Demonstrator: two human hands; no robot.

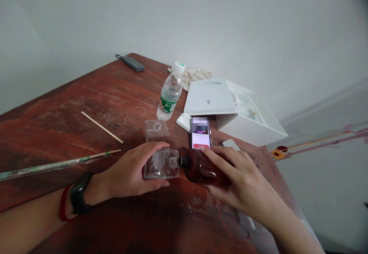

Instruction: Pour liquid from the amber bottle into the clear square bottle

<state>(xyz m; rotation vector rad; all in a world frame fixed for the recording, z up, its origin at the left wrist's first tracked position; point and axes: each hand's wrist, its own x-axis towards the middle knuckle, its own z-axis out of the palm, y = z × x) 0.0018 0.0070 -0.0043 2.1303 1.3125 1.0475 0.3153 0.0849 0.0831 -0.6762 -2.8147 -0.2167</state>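
My left hand grips a clear square bottle lying on its side near the table's right edge. My right hand wraps a brown bottle, also tipped over, mouth pressed to the clear one's neck. Liquid spots the wood below. Just behind: a lit phone, an upright water bottle, an open white box.

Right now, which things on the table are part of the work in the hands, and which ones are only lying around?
In use:
- clear square bottle, lying on its side in the left hand
- brown bottle, held by the right hand, its neck meeting the clear bottle's neck

Lying about:
- water bottle
- phone
- white box
- wooden stick
- second clear bottle
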